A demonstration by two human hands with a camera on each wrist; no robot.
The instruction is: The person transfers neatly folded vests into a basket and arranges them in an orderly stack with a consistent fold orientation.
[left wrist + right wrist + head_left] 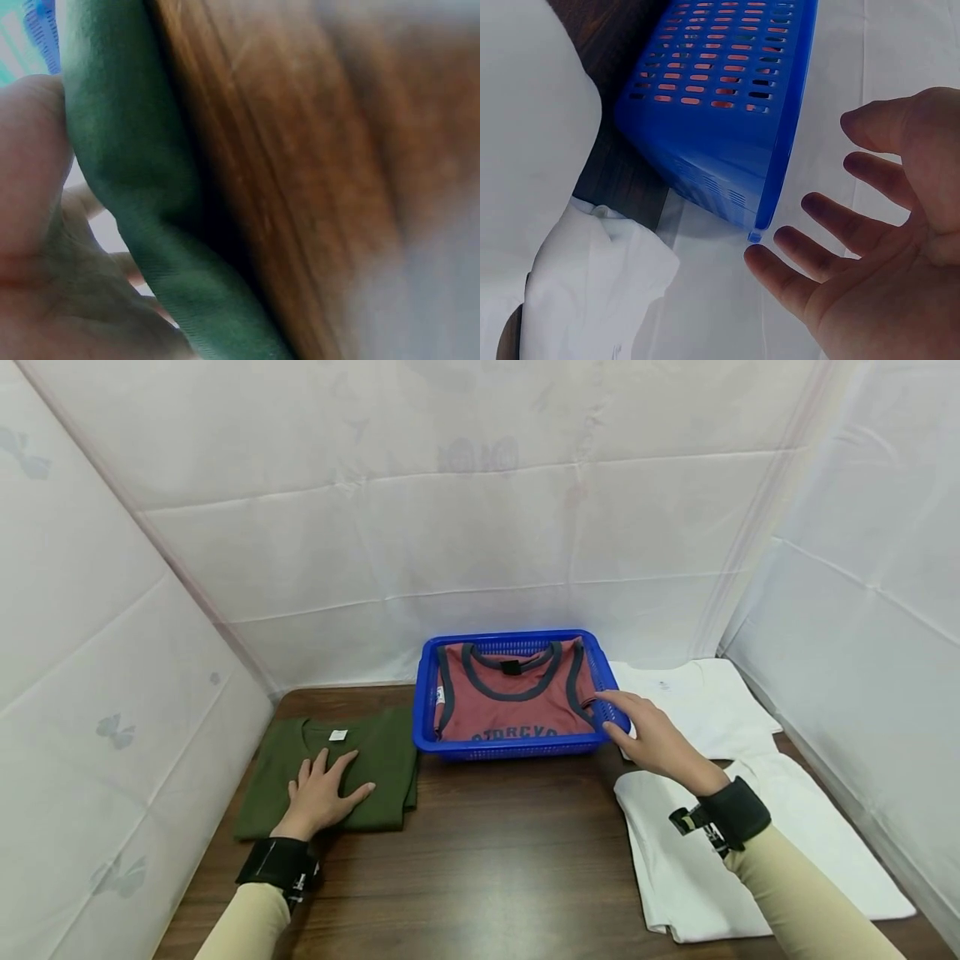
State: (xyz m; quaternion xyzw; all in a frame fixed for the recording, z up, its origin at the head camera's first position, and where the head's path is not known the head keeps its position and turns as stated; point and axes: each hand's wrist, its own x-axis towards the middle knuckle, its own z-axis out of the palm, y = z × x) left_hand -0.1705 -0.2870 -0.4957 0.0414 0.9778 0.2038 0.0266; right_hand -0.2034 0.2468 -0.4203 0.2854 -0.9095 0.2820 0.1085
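My left hand point(318, 797) rests with spread fingers on a folded dark green T-shirt point(382, 752) at the left of the table. In the left wrist view the green cloth point(127, 127) lies against the thumb and palm. My right hand point(652, 735) hovers at the right front corner of a blue plastic basket point(517, 745), its fingers apart and fairly straight. The right wrist view shows those fingertips point(761, 259) near the basket's rim, holding nothing. Inside the basket lies a folded red tank top point(517, 710) with dark grey trim and lettering; its lower part is hidden by the front wall.
Two folded white garments lie on the right: one white shirt point(690, 702) behind, another white garment point(697, 877) nearer, partly under the right forearm. The brown wooden table point(495, 860) is bordered by white cloth walls point(480, 543) at the back and both sides.
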